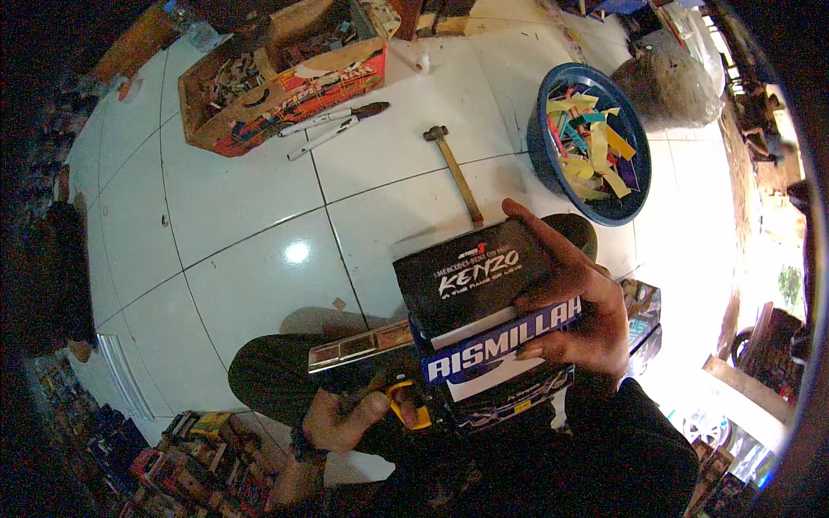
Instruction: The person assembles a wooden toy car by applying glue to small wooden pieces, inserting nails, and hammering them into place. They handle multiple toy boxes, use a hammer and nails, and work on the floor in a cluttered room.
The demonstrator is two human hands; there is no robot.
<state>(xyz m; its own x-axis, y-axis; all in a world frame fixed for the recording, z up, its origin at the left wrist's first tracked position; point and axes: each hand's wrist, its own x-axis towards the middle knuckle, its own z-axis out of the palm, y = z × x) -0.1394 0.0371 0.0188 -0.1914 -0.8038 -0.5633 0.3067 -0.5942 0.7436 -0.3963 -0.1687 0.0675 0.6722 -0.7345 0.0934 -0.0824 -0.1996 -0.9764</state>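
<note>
My right hand (596,315) grips a boxy printed piece (479,276), its fingers along the top and right side. The piece is black on top, with a blue and white lettered band and a dark printed face below. Beside its lower left, my left hand (350,419) is closed round the yellow looped grip (410,406) of a tool. A long metal-edged bar (361,347), seemingly part of that tool, reaches leftward from the printed piece. Where the tool meets the piece is partly hidden. Just beyond them, a hammer (451,173) with a wooden handle lies on the floor.
A blue basin (540,129) of coloured strips stands at the far right, near a filled plastic bag (669,86). At the far left sits a cardboard box (298,104) of small pieces, with two white-handled tools (324,138) before it. Stacked printed items (207,457) lie lower left.
</note>
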